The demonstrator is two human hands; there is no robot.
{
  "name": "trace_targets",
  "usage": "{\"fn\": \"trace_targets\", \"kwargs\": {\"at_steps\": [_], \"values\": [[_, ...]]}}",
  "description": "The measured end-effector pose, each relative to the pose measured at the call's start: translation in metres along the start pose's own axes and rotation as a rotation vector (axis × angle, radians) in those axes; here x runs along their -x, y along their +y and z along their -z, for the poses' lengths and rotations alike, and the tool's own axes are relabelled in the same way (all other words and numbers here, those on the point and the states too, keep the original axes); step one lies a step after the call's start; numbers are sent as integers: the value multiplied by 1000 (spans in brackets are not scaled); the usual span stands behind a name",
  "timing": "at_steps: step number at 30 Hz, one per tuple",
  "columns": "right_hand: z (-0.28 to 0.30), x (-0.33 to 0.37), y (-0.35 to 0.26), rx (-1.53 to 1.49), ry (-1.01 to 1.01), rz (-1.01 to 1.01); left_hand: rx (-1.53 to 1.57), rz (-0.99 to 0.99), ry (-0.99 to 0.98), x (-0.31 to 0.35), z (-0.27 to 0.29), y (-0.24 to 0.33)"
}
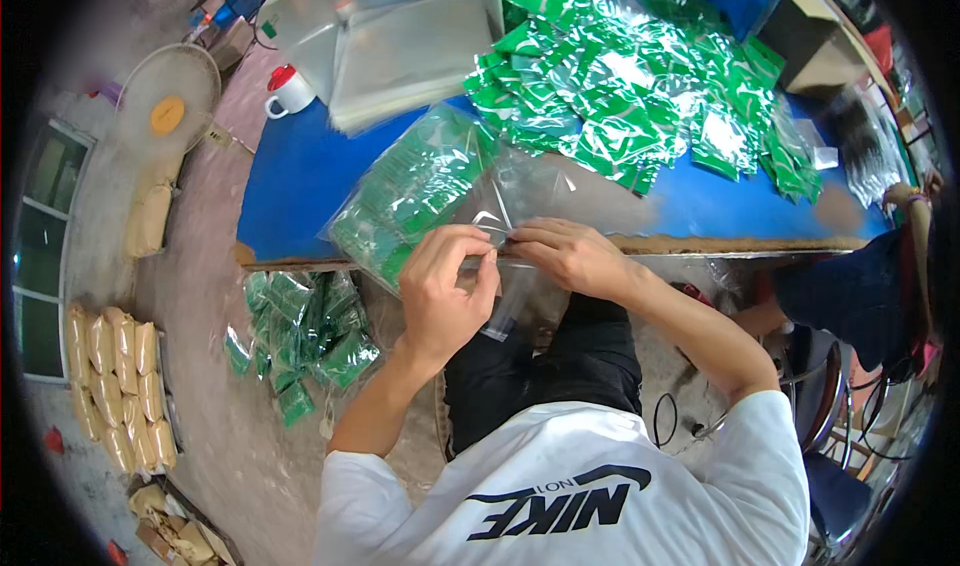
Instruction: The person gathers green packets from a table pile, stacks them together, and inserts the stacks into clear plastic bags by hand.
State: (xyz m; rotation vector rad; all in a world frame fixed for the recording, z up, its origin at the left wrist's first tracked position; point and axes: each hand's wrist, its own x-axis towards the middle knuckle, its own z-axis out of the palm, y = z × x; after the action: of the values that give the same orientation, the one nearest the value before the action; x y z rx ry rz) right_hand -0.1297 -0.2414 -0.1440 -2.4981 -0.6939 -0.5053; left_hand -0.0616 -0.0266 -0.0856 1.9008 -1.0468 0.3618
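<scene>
A large clear plastic bag (415, 181) packed with small green packets lies aslant on the blue table, its lower left corner hanging over the front edge. My left hand (445, 281) pinches clear film at the table edge, thumb against the fingers. Right beside it, my right hand (570, 254) closes on the same film from the right, its fingertips nearly touching the left ones. Loose clear film spreads above the hands and also hangs below them over my lap. Whether all this film belongs to the filled bag I cannot tell.
Loose green packets (630, 86) are heaped at the back right. Flat clear bags (415, 51) lie stacked by a white mug (290, 91) with a red lid. Filled green bags (305, 326) rest on the floor at left. A co-worker's arm (918, 256) shows at far right.
</scene>
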Motion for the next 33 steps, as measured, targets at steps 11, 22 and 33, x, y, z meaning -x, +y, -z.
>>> {"fn": "trace_targets", "kwargs": {"at_steps": [11,22,33], "values": [[6,-20,-12,-195,-68,-212,27,-39,4,-5,-6,4],[-93,-123,81,101,72,-411,18,45,-3,-36,-2,-33],[-86,-137,47,166,29,-519,-144,344,-242,-36,32,-158]]}}
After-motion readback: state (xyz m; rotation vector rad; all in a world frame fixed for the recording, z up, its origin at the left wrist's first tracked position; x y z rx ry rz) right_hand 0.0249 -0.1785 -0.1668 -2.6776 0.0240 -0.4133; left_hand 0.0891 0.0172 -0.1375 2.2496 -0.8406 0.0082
